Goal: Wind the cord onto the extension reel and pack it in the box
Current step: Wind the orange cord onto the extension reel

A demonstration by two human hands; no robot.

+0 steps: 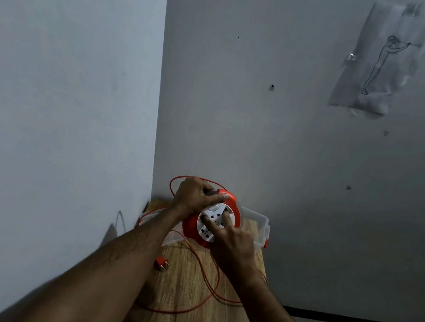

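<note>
nearest me on the desk [183, 320], the loose orange cord [212, 283] loops slackly, its plug [161, 263] lying beside my left forearm; it looks light, floppy, apt to tangle. above it i hold the extension reel [209, 222]: left hand [195, 196] grips the rigid rim, right hand [232, 241] presses straight fingers on the white socket face to turn it. behind waits the clear box [262, 222].
</note>
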